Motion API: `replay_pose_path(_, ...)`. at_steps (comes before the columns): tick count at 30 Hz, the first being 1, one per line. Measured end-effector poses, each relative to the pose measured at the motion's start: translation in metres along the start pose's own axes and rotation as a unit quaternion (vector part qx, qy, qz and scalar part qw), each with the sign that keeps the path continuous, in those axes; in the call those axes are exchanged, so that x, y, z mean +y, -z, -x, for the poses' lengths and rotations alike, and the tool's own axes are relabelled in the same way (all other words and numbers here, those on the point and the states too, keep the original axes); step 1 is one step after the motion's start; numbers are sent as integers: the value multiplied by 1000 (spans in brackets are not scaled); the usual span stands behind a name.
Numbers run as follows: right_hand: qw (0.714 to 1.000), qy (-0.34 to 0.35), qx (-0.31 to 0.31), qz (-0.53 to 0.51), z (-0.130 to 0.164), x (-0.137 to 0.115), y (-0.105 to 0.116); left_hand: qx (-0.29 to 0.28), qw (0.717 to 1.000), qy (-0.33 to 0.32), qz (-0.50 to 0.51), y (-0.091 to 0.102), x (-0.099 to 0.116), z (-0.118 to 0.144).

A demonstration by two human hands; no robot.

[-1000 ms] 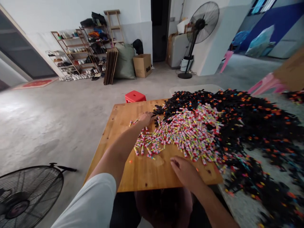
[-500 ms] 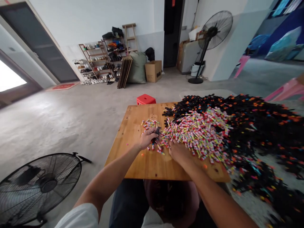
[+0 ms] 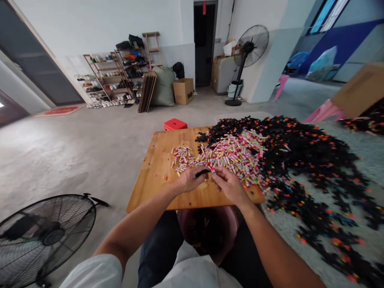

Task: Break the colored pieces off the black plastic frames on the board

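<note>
Our left hand (image 3: 189, 180) pinches a small black piece (image 3: 203, 173); our right hand (image 3: 228, 185) grips something hidden; no writing is readable.

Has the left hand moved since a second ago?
Yes. The left hand has pulled back from the far side of the colourful pile toward the wooden board's near edge, beside the right hand.

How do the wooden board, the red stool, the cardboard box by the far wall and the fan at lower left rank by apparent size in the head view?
1. wooden board
2. fan, inflated by nearness to the camera
3. cardboard box
4. red stool, partly hidden by the board, so its rank against the box is unsure
</note>
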State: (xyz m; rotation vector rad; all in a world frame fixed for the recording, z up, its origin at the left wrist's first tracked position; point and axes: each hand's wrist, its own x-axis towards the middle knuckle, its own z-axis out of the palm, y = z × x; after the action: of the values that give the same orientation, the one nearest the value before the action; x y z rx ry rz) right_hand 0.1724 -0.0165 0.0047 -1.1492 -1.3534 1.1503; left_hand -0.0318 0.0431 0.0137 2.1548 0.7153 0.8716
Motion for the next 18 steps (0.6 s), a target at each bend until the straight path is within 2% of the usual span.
replay_pose_path(3,998,37,27,49,13,-17,6,0,992,-79,-95,0,17,0)
replay_pose_path(8,992,65,60,95,27,-28,14,19,956,-173,-237,2,36,-1)
replay_pose_path(10,986,85,75,119,29,-30,16,29,947,-180,-264,3,41,-2)
replay_pose_path(14,971,141,102,164,32,-32,17,15,939,-178,-294,5,47,-2)
replay_pose_path(18,957,181,89,206,36,-37,18,-4,928,-174,-329,7,51,-2)
